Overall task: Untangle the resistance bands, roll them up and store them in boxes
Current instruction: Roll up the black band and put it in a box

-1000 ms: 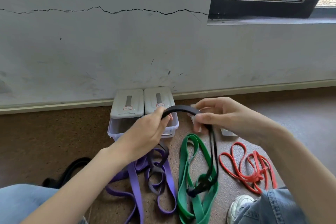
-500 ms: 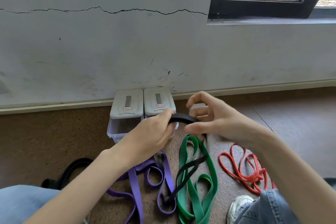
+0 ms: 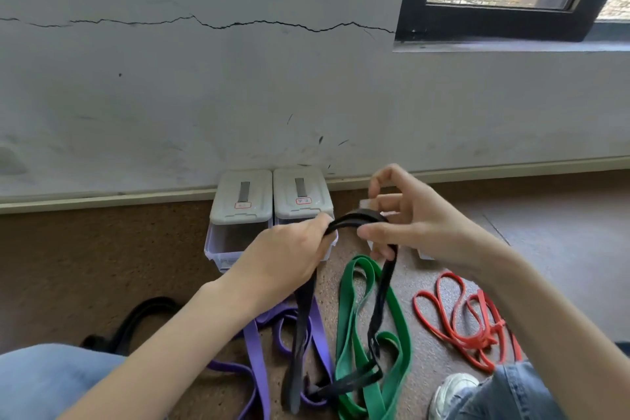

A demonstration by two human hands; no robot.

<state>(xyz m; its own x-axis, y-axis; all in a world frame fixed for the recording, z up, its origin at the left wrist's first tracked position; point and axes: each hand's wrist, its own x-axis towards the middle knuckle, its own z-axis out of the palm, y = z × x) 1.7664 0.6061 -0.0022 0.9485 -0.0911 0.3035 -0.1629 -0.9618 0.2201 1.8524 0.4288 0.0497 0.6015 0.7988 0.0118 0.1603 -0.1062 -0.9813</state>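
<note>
Overhead, black band (image 3: 354, 216) arched between left grip (image 3: 289, 257) and right grip (image 3: 405, 222), both pinching it.

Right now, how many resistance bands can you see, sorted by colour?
Black: 2, the held black band gripped by the left hand and right hand, plus the black band on the floor
Purple: 1, purple band
Green: 1, green band
Red: 1, red band
Total: 5

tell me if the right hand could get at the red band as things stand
Probably not right away: the right hand is pinching the black band. The red band lies uncovered on the floor just below it, so once it lets go the way looks free.
</note>
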